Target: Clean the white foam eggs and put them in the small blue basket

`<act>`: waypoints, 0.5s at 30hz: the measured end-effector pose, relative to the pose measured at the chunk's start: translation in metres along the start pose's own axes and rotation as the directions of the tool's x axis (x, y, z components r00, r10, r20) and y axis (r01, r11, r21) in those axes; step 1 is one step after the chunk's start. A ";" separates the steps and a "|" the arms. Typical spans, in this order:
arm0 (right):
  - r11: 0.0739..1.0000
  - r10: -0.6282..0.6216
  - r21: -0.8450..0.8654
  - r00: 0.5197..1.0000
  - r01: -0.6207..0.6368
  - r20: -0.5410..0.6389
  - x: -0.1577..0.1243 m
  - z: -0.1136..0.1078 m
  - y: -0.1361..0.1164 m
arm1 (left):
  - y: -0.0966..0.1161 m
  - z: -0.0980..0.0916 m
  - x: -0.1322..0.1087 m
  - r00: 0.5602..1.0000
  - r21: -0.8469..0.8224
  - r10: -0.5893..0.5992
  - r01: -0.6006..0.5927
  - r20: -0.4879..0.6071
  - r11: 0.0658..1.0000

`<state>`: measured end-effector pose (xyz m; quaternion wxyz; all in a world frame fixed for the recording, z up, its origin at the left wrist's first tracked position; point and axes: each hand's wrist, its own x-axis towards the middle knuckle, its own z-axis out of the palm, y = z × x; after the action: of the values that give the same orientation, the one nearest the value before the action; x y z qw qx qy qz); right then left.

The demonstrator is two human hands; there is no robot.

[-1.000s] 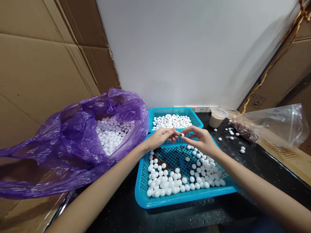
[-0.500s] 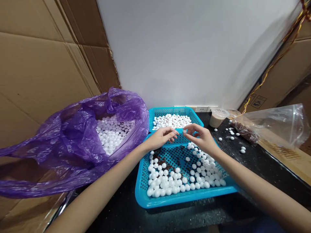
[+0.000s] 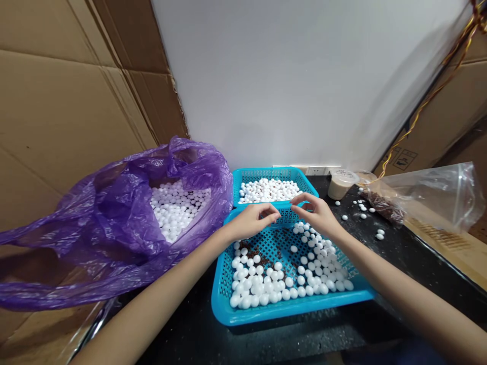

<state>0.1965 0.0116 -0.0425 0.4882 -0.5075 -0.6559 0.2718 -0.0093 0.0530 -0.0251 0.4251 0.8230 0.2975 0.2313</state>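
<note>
My left hand (image 3: 255,220) hovers over the rear left part of the front blue plastic basket (image 3: 266,317). Its thumb and fingertips come together, and whatever they may pinch is too small to make out. Facing it, my right hand (image 3: 314,214) is above the basket's back rim, thumb and fingers apart with nothing seen between them. Many white balls (image 3: 258,289) lie in this basket along the front and right, with brown crumbs (image 3: 262,257) scattered on its mesh floor. Right behind stands a second blue basket (image 3: 309,188), holding white balls (image 3: 268,190) with brown bits among them.
A purple plastic bag (image 3: 125,197) of white balls (image 3: 177,210) lies open at left. On the black counter (image 3: 342,230) at right are a lidded tub (image 3: 341,183), loose white balls (image 3: 379,234) and a clear zip bag (image 3: 437,195) with brown crumbs. Cardboard and a white wall enclose the back.
The white ball between my right fingertips is no longer there, and those fingers have parted. My left fingers have curled in toward the thumb. Both hands stay in nearly the same place.
</note>
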 end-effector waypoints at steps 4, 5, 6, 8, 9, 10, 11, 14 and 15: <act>0.993 -0.050 -0.097 0.982 0.069 0.185 -0.004 0.003 -0.005 | 0.003 0.003 -0.007 0.981 0.290 0.120 -0.161 0.155 0.943; 0.990 -0.040 -0.120 0.970 0.071 0.240 -0.005 0.004 -0.006 | 0.004 0.003 -0.008 0.966 0.324 0.135 -0.203 0.219 0.924; 0.988 -0.024 -0.142 0.956 0.068 0.293 -0.006 0.005 -0.007 | 0.004 0.003 -0.009 0.952 0.341 0.138 -0.230 0.273 0.912; 0.984 0.010 -0.168 0.920 0.061 0.392 -0.008 0.006 -0.009 | 0.004 0.003 -0.011 0.927 0.342 0.119 -0.248 0.357 0.906; 0.982 0.020 -0.175 0.895 0.066 0.447 -0.009 0.006 -0.010 | 0.003 0.003 -0.011 0.915 0.337 0.101 -0.245 0.390 0.909; 0.980 0.026 -0.184 0.862 0.078 0.507 -0.010 0.006 -0.011 | 0.002 0.004 -0.011 0.903 0.332 0.081 -0.237 0.422 0.913; 0.976 0.033 -0.197 0.824 0.096 0.566 -0.010 0.005 -0.012 | 0.001 0.004 -0.011 0.890 0.330 0.059 -0.228 0.451 0.916; 0.956 0.062 -0.251 0.727 0.154 0.684 -0.012 0.004 -0.015 | -0.004 0.004 -0.012 0.868 0.340 -0.012 -0.182 0.496 0.923; 0.950 0.068 -0.264 0.712 0.168 0.698 -0.012 0.003 -0.015 | -0.005 0.004 -0.012 0.865 0.343 -0.033 -0.163 0.501 0.925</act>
<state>0.1875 -0.0042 -0.0352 0.1255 -0.4183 -0.8392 0.3241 -0.0166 0.0448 -0.0329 0.3145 0.9298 0.1880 -0.0349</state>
